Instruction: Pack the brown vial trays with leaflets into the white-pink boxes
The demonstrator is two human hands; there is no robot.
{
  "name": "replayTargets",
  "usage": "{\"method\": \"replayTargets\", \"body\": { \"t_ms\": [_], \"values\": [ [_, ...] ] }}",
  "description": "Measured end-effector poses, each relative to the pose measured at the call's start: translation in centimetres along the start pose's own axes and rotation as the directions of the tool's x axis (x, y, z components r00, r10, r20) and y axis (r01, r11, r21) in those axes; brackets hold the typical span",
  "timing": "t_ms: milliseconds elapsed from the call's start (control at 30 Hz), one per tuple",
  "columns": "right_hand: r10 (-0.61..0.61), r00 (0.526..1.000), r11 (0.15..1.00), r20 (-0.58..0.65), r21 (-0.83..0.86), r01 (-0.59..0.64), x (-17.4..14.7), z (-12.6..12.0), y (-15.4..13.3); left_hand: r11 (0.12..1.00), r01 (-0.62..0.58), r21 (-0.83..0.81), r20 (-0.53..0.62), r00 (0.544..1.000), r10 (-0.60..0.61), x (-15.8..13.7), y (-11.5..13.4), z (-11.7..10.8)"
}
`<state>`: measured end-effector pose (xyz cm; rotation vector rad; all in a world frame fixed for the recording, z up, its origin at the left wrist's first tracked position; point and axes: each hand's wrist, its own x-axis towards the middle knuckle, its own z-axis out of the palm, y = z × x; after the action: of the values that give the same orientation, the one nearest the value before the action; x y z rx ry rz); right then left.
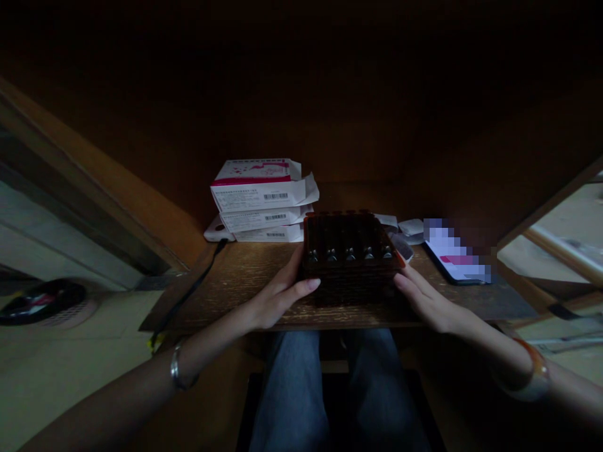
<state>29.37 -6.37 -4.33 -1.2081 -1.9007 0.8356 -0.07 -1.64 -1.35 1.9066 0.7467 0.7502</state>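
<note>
A stack of dark brown, glossy plastic trays [348,242] stands over the front part of the wooden desk top, with a row of rounded compartments across its top. My left hand [282,292] grips its left side, thumb at the near corner. On the opposite side my right hand [421,298] presses against it, most of its fingers hidden behind the stack. What the trays contain is too dark to make out. Behind and to the left, several white and pink cardboard boxes [257,196] are piled up, their flaps open on the right.
Crumpled white papers [409,229] lie behind the trays. A phone [455,254] with a lit, blurred screen rests at right. A black cord [202,276] runs over the desk [240,276] at left. On the floor stands a lined waste basket [70,307]. Wooden panels enclose the sides.
</note>
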Motion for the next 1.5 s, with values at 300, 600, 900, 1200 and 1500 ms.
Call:
{"method": "replayTargets", "body": {
  "t_ms": [300, 600, 900, 1200, 1500],
  "values": [
    [0.047, 0.999, 0.997, -0.027, 0.067, -0.045, 0.2, 0.5, -1.3, 0.998, -0.03, -0.058, -0.039, 0.999, 0.027, 0.2, 0.1, 0.2],
    [0.156, 0.987, 0.976, -0.036, 0.157, -0.149, 0.3, 0.7, -2.3, 0.997, -0.015, -0.074, -0.049, 0.999, 0.011, 0.1, 0.2, 0.3],
    [0.072, 0.997, 0.965, -0.034, 0.257, -0.06, 0.4, 0.7, -1.5, 0.983, -0.021, -0.182, -0.084, 0.996, 0.006, 0.2, 0.0, 0.2],
    [0.097, 0.995, 0.894, -0.022, 0.442, -0.078, 0.9, 0.5, -2.8, 0.96, -0.017, -0.28, -0.108, 0.994, -0.014, 0.1, -0.9, 0.2],
    [0.158, 0.986, 0.829, -0.048, 0.549, -0.107, 1.2, 0.8, -4.2, 0.955, -0.033, -0.295, -0.132, 0.991, -0.007, 0.3, -1.2, 0.3]
  ]
}}
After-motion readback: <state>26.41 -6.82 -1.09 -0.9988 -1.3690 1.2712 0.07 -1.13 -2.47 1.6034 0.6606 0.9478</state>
